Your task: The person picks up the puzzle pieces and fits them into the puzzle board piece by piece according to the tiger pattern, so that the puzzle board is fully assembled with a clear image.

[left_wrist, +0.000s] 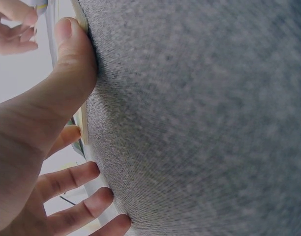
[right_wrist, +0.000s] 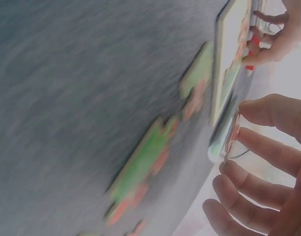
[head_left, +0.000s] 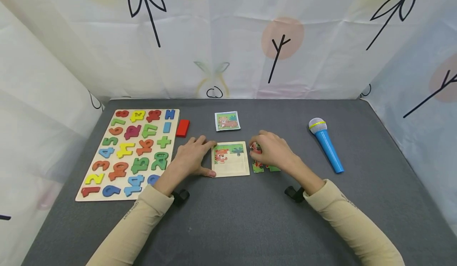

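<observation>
My right hand (head_left: pixel 275 150) pinches a small jigsaw piece (right_wrist: pixel 232 135) between thumb and fingertips, above the table just right of a square wooden puzzle board (head_left: pixel 228 170). Along its top and left side, the board carries fitted pieces with a tiger (head_left: pixel 221 155) and greenery; bare wood shows elsewhere. At the board's left edge rests my left hand (head_left: pixel 188 157), its thumb near the lower corner and its index finger at the upper one, the other fingers spread. Under the right hand lie loose green and red jigsaw pieces (head_left: pixel 258 167), partly hidden.
Behind the board lies a picture card (head_left: pixel 227 121). A wooden board of coloured numbers and letters (head_left: pixel 119 135) fills the table's left side, with a red block (head_left: pixel 183 128) beside it. Off to the right is a blue toy microphone (head_left: pixel 329 149).
</observation>
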`<state>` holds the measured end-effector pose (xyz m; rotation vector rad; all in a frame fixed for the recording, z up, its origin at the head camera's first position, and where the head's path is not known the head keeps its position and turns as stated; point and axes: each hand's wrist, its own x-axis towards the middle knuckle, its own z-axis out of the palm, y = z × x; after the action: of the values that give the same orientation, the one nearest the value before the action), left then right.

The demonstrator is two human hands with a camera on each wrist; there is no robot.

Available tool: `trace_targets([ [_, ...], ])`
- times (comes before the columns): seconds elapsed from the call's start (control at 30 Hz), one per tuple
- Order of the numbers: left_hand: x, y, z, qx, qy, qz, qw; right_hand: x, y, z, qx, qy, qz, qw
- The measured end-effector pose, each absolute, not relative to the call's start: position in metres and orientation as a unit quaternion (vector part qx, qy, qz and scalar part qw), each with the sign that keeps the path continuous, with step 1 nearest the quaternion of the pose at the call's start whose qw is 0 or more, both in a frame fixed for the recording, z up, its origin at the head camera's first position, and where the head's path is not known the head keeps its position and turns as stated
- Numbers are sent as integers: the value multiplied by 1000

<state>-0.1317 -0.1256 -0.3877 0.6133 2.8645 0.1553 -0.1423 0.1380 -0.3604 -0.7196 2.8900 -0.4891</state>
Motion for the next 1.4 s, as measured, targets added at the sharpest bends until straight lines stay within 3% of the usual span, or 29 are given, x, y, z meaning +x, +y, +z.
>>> trace_targets([
  [0.8, -133, -126, -386, 202, 972, 47, 109, -140, 82, -367, -272, 944, -160, 98],
  [1.4, -132, -126, -386, 197, 973, 45, 110, -140, 71, -378, -270, 947, -143, 101],
])
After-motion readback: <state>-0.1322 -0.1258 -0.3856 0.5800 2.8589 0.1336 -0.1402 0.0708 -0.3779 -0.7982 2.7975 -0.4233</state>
